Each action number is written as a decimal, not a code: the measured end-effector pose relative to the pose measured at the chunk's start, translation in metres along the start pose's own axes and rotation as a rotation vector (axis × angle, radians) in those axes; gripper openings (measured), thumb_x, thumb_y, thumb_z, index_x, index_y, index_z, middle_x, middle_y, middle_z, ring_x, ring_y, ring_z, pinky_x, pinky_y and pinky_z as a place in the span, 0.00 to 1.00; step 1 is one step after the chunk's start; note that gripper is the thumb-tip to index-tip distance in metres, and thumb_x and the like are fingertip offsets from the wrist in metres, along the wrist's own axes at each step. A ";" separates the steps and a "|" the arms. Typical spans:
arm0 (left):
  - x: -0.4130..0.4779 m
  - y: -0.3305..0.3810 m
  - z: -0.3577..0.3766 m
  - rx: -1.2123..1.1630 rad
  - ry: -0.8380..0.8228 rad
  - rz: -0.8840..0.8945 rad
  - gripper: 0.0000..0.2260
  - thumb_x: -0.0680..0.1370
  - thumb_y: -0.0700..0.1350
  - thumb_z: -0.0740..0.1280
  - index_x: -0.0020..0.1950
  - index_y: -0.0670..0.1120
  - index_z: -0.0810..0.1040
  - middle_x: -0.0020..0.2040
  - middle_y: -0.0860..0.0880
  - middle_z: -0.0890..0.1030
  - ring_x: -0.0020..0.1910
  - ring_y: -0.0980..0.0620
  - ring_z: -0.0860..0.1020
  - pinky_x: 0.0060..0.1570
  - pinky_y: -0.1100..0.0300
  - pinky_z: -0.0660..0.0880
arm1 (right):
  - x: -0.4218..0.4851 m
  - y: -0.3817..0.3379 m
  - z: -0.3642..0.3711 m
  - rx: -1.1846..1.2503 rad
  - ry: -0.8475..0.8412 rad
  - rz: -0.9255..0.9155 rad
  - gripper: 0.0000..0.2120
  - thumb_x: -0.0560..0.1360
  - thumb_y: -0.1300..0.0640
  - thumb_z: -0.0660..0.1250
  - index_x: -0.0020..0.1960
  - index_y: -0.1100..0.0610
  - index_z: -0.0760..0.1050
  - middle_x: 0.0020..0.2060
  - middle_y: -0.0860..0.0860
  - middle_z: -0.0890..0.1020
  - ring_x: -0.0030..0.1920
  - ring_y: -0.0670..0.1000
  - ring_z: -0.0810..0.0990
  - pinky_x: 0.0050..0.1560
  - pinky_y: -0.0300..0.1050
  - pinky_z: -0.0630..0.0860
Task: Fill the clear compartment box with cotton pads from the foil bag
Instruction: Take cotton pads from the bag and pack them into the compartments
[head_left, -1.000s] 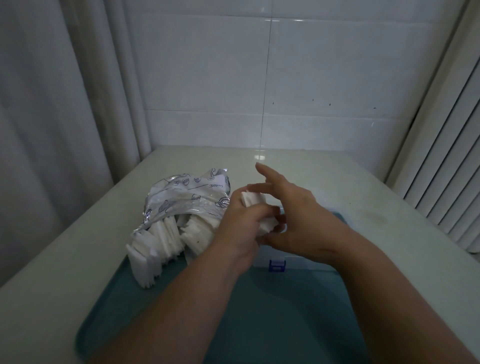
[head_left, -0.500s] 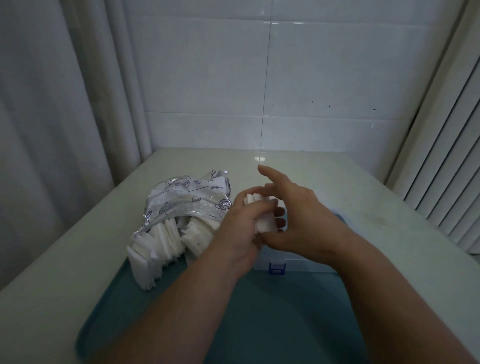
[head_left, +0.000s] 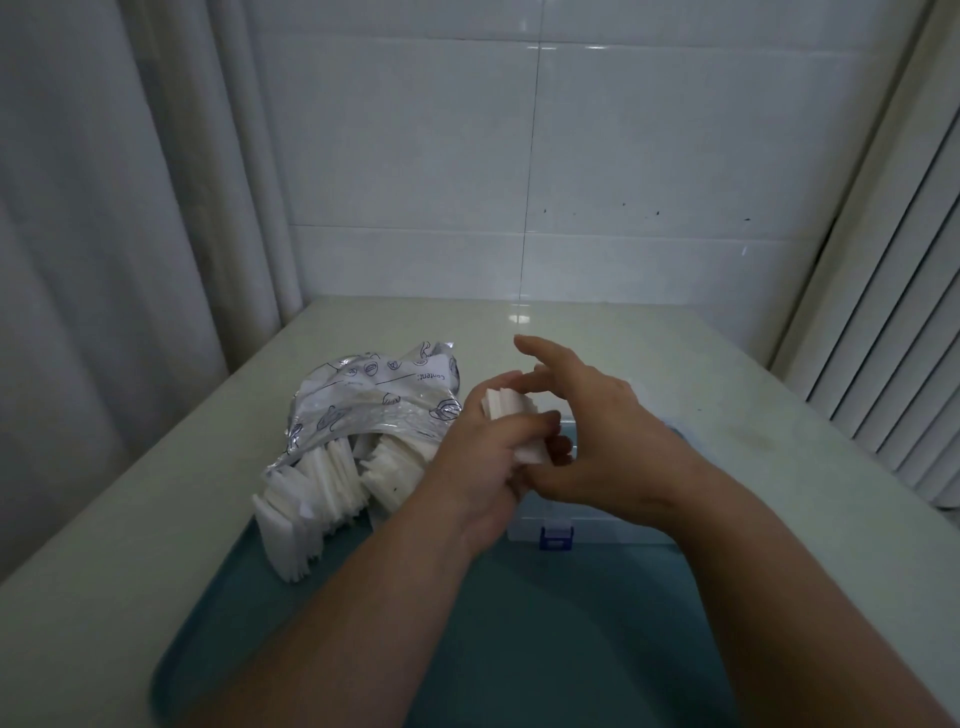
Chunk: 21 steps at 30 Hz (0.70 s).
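A torn silver foil bag lies left of centre, and white cotton pads spill from its open mouth onto the teal tray. My left hand grips a small stack of cotton pads. My right hand meets the stack from the right with its thumb beneath it and its forefinger stretched out above. Both hands hover over the clear compartment box, which they mostly hide; its blue latch shows at the near wall.
The tray sits on a pale tabletop. A tiled wall stands behind, curtains hang at the left and slatted blinds at the right.
The stack has tipped more upright between my hands and both hands have shifted slightly. The bag and the spilled pads have not moved.
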<state>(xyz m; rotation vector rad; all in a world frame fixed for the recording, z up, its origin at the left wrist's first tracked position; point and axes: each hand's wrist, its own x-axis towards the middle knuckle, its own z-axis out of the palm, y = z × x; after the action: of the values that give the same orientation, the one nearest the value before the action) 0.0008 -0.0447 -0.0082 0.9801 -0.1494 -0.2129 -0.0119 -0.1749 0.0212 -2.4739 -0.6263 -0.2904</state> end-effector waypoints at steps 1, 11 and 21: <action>0.000 -0.001 0.000 0.020 -0.001 0.004 0.22 0.75 0.29 0.64 0.66 0.47 0.72 0.44 0.42 0.78 0.39 0.47 0.79 0.33 0.57 0.77 | 0.000 -0.001 0.000 -0.004 -0.004 -0.005 0.48 0.66 0.50 0.76 0.73 0.32 0.48 0.66 0.33 0.69 0.70 0.48 0.65 0.69 0.51 0.67; -0.003 0.001 0.000 0.193 0.010 -0.084 0.38 0.71 0.23 0.59 0.73 0.57 0.64 0.37 0.45 0.76 0.30 0.52 0.72 0.28 0.60 0.68 | -0.003 -0.002 -0.008 0.159 0.127 0.046 0.27 0.76 0.60 0.65 0.65 0.36 0.61 0.50 0.26 0.73 0.45 0.41 0.76 0.41 0.22 0.69; -0.007 0.008 0.000 0.331 -0.065 -0.098 0.45 0.71 0.23 0.61 0.74 0.65 0.53 0.56 0.39 0.76 0.34 0.46 0.78 0.34 0.54 0.78 | -0.001 0.004 -0.009 0.227 0.083 0.126 0.25 0.71 0.59 0.70 0.60 0.39 0.64 0.45 0.41 0.78 0.47 0.40 0.77 0.42 0.29 0.72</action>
<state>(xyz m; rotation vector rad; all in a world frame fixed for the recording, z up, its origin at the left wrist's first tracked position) -0.0047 -0.0384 -0.0019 1.3122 -0.2004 -0.3162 -0.0116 -0.1832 0.0268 -2.2593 -0.4402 -0.2564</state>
